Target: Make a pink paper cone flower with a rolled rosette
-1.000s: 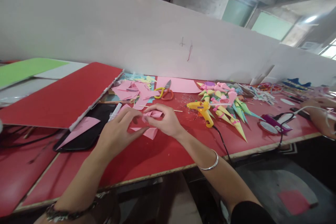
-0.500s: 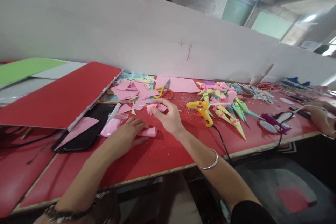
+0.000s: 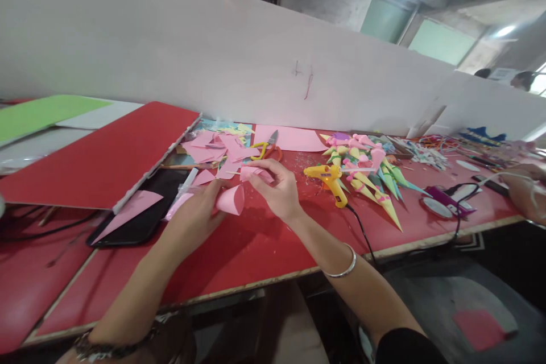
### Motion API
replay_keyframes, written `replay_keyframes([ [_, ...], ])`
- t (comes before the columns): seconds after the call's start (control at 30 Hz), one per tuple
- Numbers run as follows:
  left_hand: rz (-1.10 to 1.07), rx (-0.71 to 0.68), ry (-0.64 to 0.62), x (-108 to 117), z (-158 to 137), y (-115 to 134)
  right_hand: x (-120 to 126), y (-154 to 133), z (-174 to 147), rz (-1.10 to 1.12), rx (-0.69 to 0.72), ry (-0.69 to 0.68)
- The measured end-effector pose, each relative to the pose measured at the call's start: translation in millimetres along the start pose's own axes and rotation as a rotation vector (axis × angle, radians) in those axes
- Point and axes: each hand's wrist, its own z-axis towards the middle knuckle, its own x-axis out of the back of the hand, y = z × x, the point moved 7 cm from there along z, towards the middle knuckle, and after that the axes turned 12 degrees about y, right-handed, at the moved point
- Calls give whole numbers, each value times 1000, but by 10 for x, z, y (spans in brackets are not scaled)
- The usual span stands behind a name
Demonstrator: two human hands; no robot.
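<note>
My left hand (image 3: 203, 207) is closed around a pink paper cone (image 3: 231, 200), its wide mouth turned to the right. A small curled pink paper piece (image 3: 255, 173) with a thin pale stick (image 3: 233, 172) jutting out to its left is pinched in my right hand (image 3: 277, 185). The cone and the curled piece are close together but apart. Behind my hands lie loose pink paper pieces (image 3: 205, 148) and scissors (image 3: 268, 145) with yellow and orange handles. A clear bag with something pink sits partly hidden behind my left wrist.
A yellow glue gun (image 3: 328, 176) lies to the right, its black cord running over the table edge. Beyond it are piled yellow, green and pink paper cones (image 3: 384, 205). On the left, a black tray (image 3: 149, 222) and red board (image 3: 106, 153). Another person's hand (image 3: 529, 187) is far right.
My left hand has lifted the pink cone off the table and turned it, so its open mouth now shows. My right hand stays nearly where it was, still pinching the curled paper.
</note>
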Motion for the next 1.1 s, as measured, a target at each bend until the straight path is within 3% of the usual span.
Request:
replay_keyframes([
  [0.3,-67,86,99,33,23,-44,-32,-137,-25,72,56,-55],
  [0.7,-54,47,100,47,3,-36,-151,-13,-91,-102,-11,-189],
  [0.93,66,85,39,76,0,-66,-174,-84,-96,-96,86,-250],
  [1.1,75,127,13,71,-1,-84,-171,-46,-88,-153,78,-259],
])
